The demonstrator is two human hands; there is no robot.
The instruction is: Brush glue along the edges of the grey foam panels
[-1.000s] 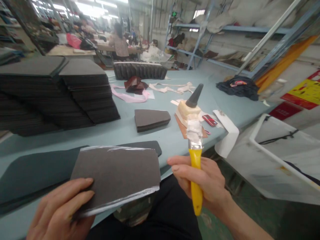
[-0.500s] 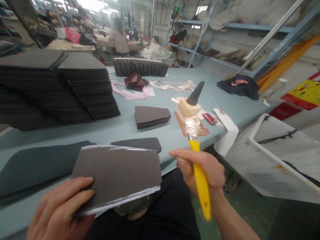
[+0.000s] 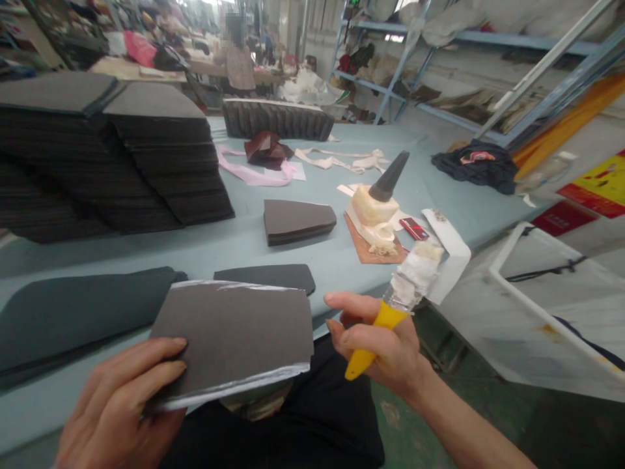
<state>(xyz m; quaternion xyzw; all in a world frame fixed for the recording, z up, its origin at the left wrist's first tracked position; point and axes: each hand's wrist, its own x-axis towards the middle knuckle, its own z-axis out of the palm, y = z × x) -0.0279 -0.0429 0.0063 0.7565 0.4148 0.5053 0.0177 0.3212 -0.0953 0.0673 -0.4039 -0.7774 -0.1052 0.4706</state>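
My left hand [image 3: 117,404] grips a dark grey foam panel [image 3: 234,335] by its lower left corner; white glue lines its top and bottom edges. My right hand [image 3: 383,345] is closed on a yellow-handled brush [image 3: 390,309] whose glue-caked bristles point up and to the right. Beyond the brush a cream glue pot with a black cone spout [image 3: 381,198] stands on a brown board [image 3: 374,247]. The panel hovers over the front edge of the light blue table [image 3: 234,244].
Tall stacks of dark foam panels [image 3: 112,156] fill the table's left. A small stack of grey pieces [image 3: 297,221], flat dark pieces [image 3: 73,312], pink ribbon [image 3: 254,176], a red phone [image 3: 414,228] and dark cloth [image 3: 476,166] lie around. A white frame [image 3: 537,306] stands right. A person works far back.
My right hand has swung the brush from upright to tilted, bristles now leaning right and away from the glue pot. The panel in my left hand has barely moved.
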